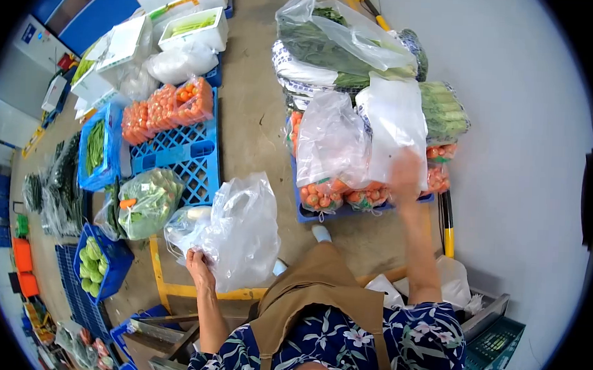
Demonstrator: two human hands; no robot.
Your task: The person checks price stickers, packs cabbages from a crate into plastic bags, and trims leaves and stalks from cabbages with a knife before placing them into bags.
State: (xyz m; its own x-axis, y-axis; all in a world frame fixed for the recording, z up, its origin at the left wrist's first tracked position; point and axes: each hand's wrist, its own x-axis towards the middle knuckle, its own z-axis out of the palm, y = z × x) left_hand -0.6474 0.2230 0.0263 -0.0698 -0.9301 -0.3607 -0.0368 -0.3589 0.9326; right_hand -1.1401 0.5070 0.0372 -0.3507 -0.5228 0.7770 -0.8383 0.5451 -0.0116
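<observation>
My left hand [201,271] is closed on a clear plastic bag [245,232], which hangs loose and crumpled in front of me. Beside that bag, a whitish bundle in clear film [187,225] shows partly; its content is hard to make out. My right hand [408,171] is smeared by motion over the lower part of a flat white sheet or bag [393,126], so its fingers cannot be read. Next to the white sheet lies another translucent plastic bag [333,137]. Both lie on top of bagged carrots [322,194] and bagged leafy greens [442,112].
A blue pallet [201,171] on the left carries packs of orange-red vegetables [161,109] and white foam boxes [194,32]. Nearer stand a bag of green vegetables [151,204] and a blue crate of pale green produce [91,265]. A wall [510,148] rises on the right.
</observation>
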